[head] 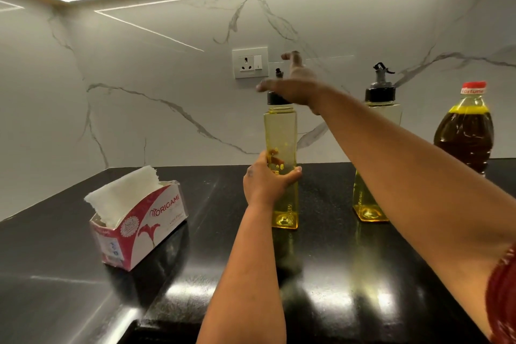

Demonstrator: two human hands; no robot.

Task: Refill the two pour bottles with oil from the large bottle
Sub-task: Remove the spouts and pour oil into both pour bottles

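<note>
Head view: left hand point(264, 181) wraps the near pour bottle point(281, 148) around its middle, grip closed on it; bottle stands upright on the black desk point(321, 274). Right hand point(293, 89) sits on that bottle's black cap point(273, 98), fingers partly spread, blurred, can't tell if it's clamped. Second pour bottle point(371, 204) stands to the right, partly behind the right forearm. Large oil bottle point(465, 131), red cap on, stands far right by the wall. Tissue box point(139, 220) left, well apart.
</note>
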